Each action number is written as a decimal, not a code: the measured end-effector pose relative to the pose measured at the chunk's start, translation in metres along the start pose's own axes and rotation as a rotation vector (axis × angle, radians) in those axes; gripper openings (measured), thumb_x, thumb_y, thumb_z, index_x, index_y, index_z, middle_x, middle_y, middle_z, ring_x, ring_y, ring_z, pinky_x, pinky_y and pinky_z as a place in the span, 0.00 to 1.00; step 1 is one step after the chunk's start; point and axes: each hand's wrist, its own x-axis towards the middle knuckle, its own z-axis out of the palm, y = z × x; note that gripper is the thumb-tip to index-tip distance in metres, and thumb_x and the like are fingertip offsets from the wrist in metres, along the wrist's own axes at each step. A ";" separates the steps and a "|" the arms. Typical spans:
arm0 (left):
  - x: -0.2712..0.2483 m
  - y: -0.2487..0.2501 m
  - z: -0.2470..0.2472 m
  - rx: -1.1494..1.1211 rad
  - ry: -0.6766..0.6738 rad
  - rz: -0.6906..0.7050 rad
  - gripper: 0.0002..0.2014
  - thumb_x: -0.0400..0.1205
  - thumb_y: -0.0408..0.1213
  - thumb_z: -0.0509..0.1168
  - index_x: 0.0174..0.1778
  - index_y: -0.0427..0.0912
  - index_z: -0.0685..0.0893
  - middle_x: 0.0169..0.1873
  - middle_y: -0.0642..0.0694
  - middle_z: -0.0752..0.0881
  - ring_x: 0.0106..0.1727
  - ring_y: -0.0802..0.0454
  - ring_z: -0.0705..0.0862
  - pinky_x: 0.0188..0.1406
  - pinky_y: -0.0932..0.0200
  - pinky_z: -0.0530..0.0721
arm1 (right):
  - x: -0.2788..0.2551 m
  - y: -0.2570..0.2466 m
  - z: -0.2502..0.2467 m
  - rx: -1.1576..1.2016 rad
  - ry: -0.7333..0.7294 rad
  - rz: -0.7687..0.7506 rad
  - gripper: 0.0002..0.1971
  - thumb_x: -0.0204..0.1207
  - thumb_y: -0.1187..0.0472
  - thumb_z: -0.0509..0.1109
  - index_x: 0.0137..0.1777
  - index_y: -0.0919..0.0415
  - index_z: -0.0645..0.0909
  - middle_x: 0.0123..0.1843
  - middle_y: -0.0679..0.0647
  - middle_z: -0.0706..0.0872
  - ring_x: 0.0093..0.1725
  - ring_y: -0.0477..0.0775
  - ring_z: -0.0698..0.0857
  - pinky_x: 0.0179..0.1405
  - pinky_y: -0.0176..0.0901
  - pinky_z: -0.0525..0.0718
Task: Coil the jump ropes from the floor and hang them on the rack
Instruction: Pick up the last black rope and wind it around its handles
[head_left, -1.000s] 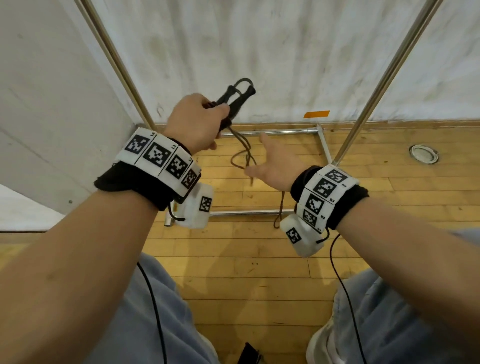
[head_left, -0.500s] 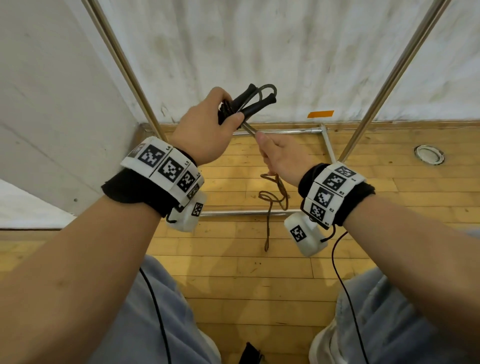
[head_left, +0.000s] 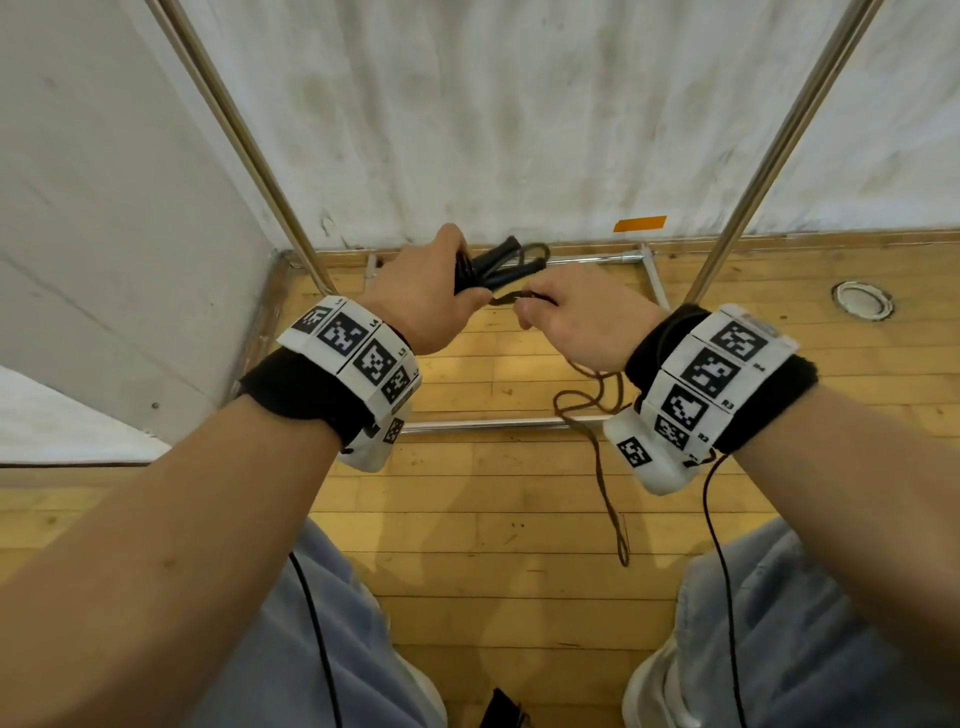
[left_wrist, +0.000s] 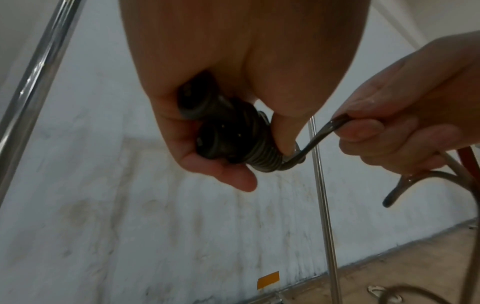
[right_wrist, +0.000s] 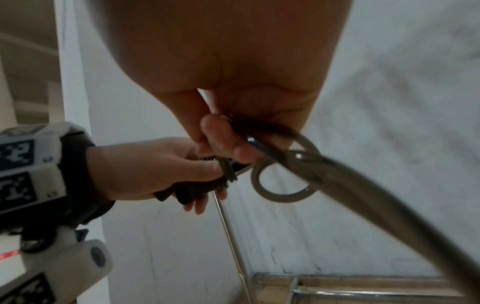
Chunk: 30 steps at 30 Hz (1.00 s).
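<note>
My left hand (head_left: 457, 291) grips the two black handles (head_left: 493, 267) of a jump rope, held together in front of the rack. In the left wrist view the ribbed handle ends (left_wrist: 228, 139) sit between thumb and fingers. My right hand (head_left: 524, 306) pinches the brown cord (head_left: 602, 467) just right of the handles, with the fingers curled round it (right_wrist: 228, 131). From that hand the cord (right_wrist: 363, 195) hangs in loose loops down to the floor. The metal rack's poles (head_left: 249, 150) rise on both sides.
The rack's base bars (head_left: 493, 425) lie on the wooden floor by the white wall. An orange tape strip (head_left: 639, 224) marks the wall's foot, and a round floor fitting (head_left: 862, 300) sits at the right. A small black object (head_left: 504, 714) lies between my feet.
My right hand, open a second ago, has taken hold of the cord by the handles. Both hands have come lower, and the hanging loops now trail farther right and nearer my feet.
</note>
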 end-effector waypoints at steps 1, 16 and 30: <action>-0.001 0.002 0.002 0.012 -0.030 0.014 0.16 0.81 0.51 0.66 0.56 0.50 0.68 0.41 0.52 0.77 0.36 0.53 0.78 0.31 0.57 0.75 | -0.001 0.001 0.000 -0.077 0.008 -0.008 0.14 0.84 0.53 0.57 0.41 0.56 0.79 0.31 0.48 0.77 0.29 0.46 0.75 0.26 0.39 0.67; -0.019 0.037 0.011 0.072 -0.065 0.231 0.26 0.74 0.68 0.63 0.67 0.64 0.75 0.41 0.60 0.85 0.41 0.55 0.83 0.35 0.58 0.79 | 0.006 0.009 -0.021 -0.269 0.217 0.068 0.25 0.77 0.39 0.62 0.27 0.56 0.77 0.24 0.51 0.76 0.24 0.49 0.74 0.22 0.38 0.64; -0.032 0.044 -0.013 -0.318 -0.174 0.342 0.08 0.72 0.58 0.65 0.39 0.60 0.81 0.28 0.55 0.81 0.32 0.57 0.81 0.33 0.52 0.80 | 0.011 0.039 -0.050 0.316 -0.069 0.050 0.27 0.60 0.27 0.66 0.21 0.51 0.77 0.20 0.45 0.73 0.21 0.44 0.71 0.30 0.36 0.73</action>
